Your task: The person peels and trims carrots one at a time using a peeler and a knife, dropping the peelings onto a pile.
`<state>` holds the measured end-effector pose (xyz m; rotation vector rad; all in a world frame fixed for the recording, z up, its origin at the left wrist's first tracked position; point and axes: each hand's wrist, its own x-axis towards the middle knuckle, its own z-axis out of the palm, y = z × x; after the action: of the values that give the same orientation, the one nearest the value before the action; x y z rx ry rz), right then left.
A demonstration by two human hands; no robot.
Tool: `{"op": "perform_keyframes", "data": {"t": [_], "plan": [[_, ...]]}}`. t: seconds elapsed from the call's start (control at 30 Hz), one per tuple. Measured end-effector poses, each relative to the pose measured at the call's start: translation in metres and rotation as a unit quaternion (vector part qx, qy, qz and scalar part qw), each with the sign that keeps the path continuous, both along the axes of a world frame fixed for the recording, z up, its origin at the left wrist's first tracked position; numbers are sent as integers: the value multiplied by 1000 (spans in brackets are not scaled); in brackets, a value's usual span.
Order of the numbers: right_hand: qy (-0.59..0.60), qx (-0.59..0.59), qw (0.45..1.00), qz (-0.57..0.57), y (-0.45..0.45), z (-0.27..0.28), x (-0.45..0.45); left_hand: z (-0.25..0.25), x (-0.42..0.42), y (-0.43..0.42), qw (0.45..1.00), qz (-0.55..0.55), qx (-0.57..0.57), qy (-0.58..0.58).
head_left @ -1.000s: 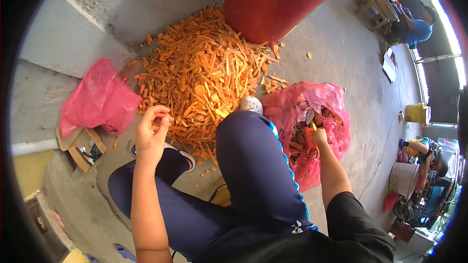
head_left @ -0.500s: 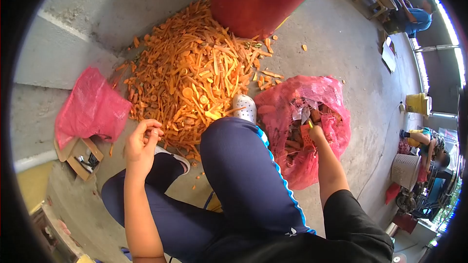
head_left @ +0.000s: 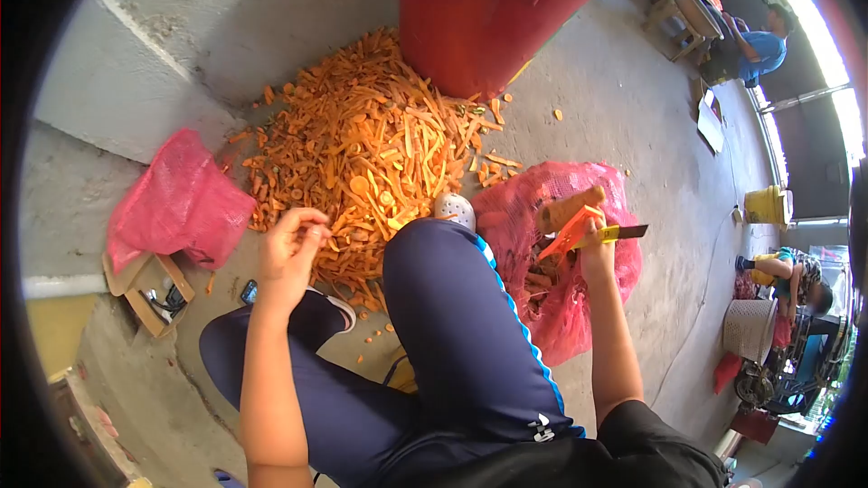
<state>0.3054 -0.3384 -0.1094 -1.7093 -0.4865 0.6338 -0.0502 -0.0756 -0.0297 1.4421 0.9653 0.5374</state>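
Note:
My right hand point(head_left: 594, 251) is raised over the pink mesh sack point(head_left: 565, 307) at my right. Its fingers are closed round a thick unpeeled carrot point(head_left: 571, 209), a flat orange plastic tool point(head_left: 571, 233) and a thin yellow-and-black tool point(head_left: 622, 233) whose exact kind I cannot make out. More carrots show partly in the sack's mouth. My left hand point(head_left: 291, 253) hovers near the heap of carrot peelings point(head_left: 353, 145), fingers loosely curled, thumb apart, nothing visible in it. A light dotted shoe point(head_left: 455, 210) of mine touches the heap's edge.
Behind the heap stands a tall red bin point(head_left: 479, 27). To the left lie a pink mesh bag point(head_left: 176, 203) and a cardboard box point(head_left: 149, 294). Two other people, a yellow bucket point(head_left: 768, 205) and a white basket point(head_left: 750, 330) are far right.
My right hand has come up out of the sack with a carrot, still holding the orange and yellow tools. My left hand has shifted slightly right. The camera view has tilted up a little.

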Motion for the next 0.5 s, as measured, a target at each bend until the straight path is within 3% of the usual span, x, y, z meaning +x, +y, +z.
{"op": "perform_keyframes", "data": {"t": [0.17, 0.27, 0.4, 0.5], "plan": [[238, 220, 937, 128, 77, 73, -36, 3, 21, -10, 989, -70, -10, -130], [307, 224, 892, 247, 121, 120, -75, 20, 29, -12, 964, -103, -126, -209], [308, 115, 874, 358, 168, 161, -129, 24, 29, -13, 874, -165, -293, -350], [296, 60, 877, 375, 192, 174, -167, 36, 24, -20, 868, -85, -325, -367]]}}
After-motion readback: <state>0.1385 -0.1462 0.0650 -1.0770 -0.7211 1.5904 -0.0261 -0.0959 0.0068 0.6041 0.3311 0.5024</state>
